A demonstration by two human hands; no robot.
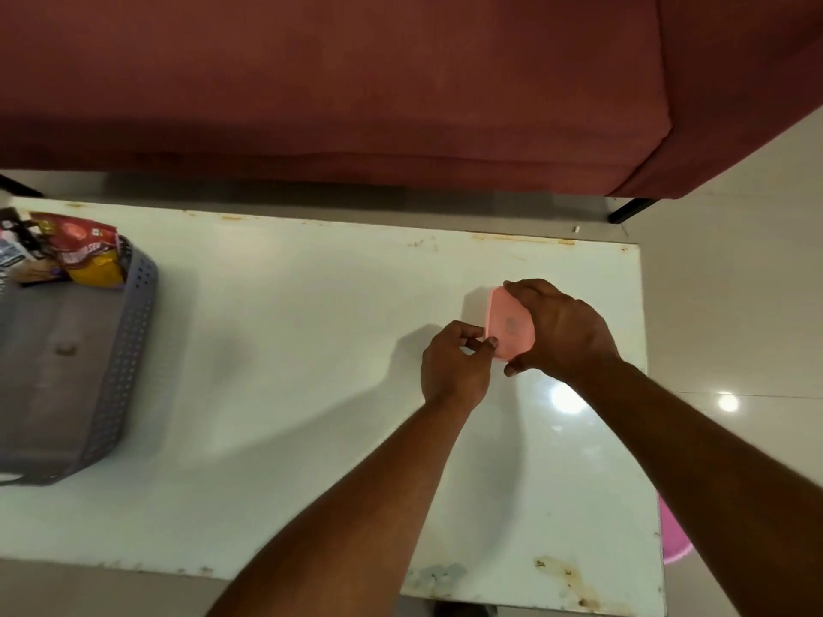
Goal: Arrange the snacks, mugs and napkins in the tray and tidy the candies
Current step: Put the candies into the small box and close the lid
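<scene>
Head view: both hands work over the right part of the white glossy tabletop (311, 349), on a flat pink folded napkin stack (510, 325) tilted up off the surface. Right hand (561, 331) wraps across it, fingers at the far edge, thumb at the near edge. Left hand (454, 362) pinches its near-left corner. Prob. light, soft, floppy paper, so best to grip the whole stack, not one ply. Grey perforated plastic tray (133, 331) w/ snack packets (75, 251) in its far corner sits well apart, to the left.

Dim warm light, table (311, 349) glare, soft blur, edge warping.
</scene>
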